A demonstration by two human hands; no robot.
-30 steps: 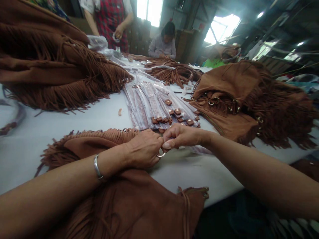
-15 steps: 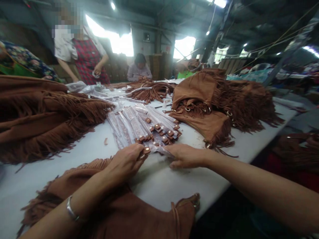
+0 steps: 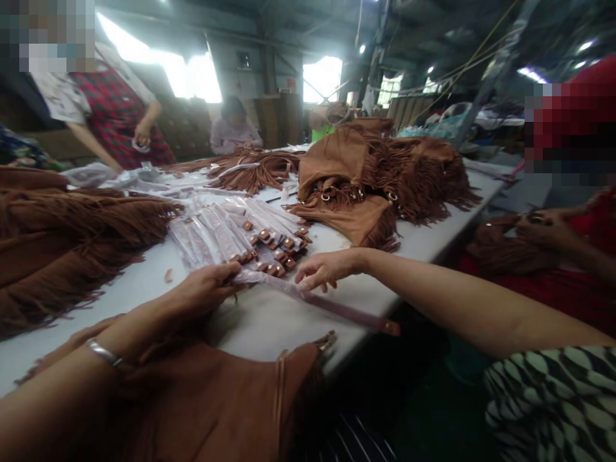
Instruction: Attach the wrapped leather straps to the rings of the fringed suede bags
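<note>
My left hand (image 3: 205,287) is closed on one end of a brown strap (image 3: 349,310) in a clear plastic sleeve. The strap stretches right and slants down past the table edge, its leather tab end hanging free. Over its middle is my right hand (image 3: 332,266), fingers apart, their tips at or just above the plastic; contact is hard to tell. Just behind both hands lies a pile of plastic-wrapped straps (image 3: 212,232) with brown tabs and metal studs. A brown fringed bag (image 3: 226,391) lies nearest me, partly under my left forearm.
Fringed brown bags are heaped on the left (image 3: 72,237) and right (image 3: 346,160) of the white table (image 3: 418,240). Loose brown strips (image 3: 255,170) lie farther back. A person in a checked apron (image 3: 115,109) stands at the far left; another in red (image 3: 587,231) sits close on the right.
One wrapped strap now stretches out from the pile to the right, held by my left hand. My right hand has loosened its fingers. The view has turned right, bringing a person in red into sight.
</note>
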